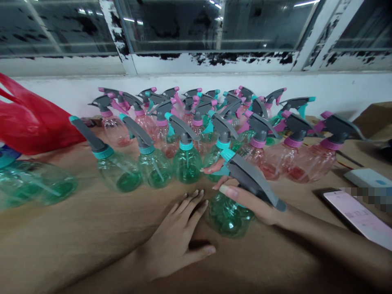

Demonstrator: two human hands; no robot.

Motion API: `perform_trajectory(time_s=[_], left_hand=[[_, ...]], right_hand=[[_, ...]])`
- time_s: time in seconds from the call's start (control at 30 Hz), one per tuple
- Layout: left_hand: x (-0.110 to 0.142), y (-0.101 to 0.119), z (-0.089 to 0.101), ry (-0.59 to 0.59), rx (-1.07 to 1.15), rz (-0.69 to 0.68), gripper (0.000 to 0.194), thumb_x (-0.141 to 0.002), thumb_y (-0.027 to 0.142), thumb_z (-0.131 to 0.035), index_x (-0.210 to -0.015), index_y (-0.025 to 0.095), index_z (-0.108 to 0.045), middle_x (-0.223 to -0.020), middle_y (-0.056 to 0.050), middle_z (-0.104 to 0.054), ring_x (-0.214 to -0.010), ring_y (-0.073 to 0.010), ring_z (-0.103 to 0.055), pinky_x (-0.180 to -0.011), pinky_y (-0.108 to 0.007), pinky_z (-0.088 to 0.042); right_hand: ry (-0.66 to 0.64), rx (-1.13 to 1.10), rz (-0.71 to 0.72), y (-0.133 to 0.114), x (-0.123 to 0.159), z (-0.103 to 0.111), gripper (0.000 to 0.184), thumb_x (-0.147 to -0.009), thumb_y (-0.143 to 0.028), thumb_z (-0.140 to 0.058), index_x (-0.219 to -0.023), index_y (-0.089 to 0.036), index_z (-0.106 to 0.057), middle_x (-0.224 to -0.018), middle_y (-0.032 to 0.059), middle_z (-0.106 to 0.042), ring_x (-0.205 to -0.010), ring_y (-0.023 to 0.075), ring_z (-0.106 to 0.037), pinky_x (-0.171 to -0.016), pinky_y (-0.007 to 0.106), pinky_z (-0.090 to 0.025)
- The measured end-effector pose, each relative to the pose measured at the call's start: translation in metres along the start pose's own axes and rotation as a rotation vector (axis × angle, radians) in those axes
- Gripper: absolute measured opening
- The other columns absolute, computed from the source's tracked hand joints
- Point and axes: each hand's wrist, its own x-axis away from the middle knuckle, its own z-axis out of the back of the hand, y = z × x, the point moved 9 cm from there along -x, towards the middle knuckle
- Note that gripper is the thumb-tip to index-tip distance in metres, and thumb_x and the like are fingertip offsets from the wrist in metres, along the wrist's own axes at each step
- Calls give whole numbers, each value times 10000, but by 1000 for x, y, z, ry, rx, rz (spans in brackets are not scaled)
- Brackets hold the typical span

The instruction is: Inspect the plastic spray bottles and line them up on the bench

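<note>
In my right hand (248, 200) is a green spray bottle (229, 218) with a grey and turquoise trigger head; my fingers close around its neck, just under the head. My left hand (177, 232) rests on the brown tabletop (116, 237) to the left of this bottle, fingers spread and holding nothing. Directly beyond my hands stands a row of spray bottles, among them a green one (187, 163) with a turquoise collar and a pink one (280, 161) with a pink collar. The base of the held bottle is at table level; whether it touches cannot be made out.
More pink and green spray bottles crowd the back by the white wall (67, 87). At far left lies a green bottle (58, 183), with a red plastic bag (36, 118) behind. A phone (358, 216), a white box (369, 178) and a cardboard box (375, 120) are at right.
</note>
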Motion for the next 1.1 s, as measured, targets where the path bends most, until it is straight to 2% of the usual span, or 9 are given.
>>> perform_trajectory(time_s=[0.13,0.23,0.4,0.7,1.1], left_hand=[[-1,0,-1,-2,-1,-9,767,-873,651,-420,-1407,108,-332,-1469,-172,-308,-1353,-315,-251,-1059,-479,-261],[-1,0,-3,-18,-1,-10,769,-879,644,-419,-1415,102,-315,-1483,-174,-277,-1355,-318,-244,-1058,-483,-257],[0,-1,-1,-7,33,3,757,-873,643,-432,-1416,127,-324,-1468,-161,-315,-1338,-328,-276,-1058,-499,-245],[0,1,-1,-8,8,-9,770,-878,655,-406,-1405,98,-336,-1453,-179,-335,-1344,-326,-265,-1048,-500,-268],[1,-2,-5,-4,5,0,781,-869,663,-414,-1416,112,-322,-1451,-173,-342,-1338,-333,-274,-1040,-507,-278]], right_hand=[[2,24,6,-1,1,0,249,-811,-360,-615,-1014,-219,-579,-906,17,-633,-673,143,-612,-679,318,-508],[17,33,18,-1,1,1,235,-814,-347,-613,-1010,-222,-581,-935,14,-635,-693,139,-612,-713,317,-507],[16,24,26,1,0,0,231,-823,-342,-603,-1013,-214,-576,-939,14,-631,-670,129,-605,-764,327,-504],[26,31,27,1,0,1,220,-821,-321,-604,-1004,-200,-578,-912,12,-634,-654,122,-595,-715,310,-514],[30,32,43,0,0,0,206,-826,-308,-596,-1001,-201,-581,-900,3,-621,-630,111,-588,-758,319,-509]])
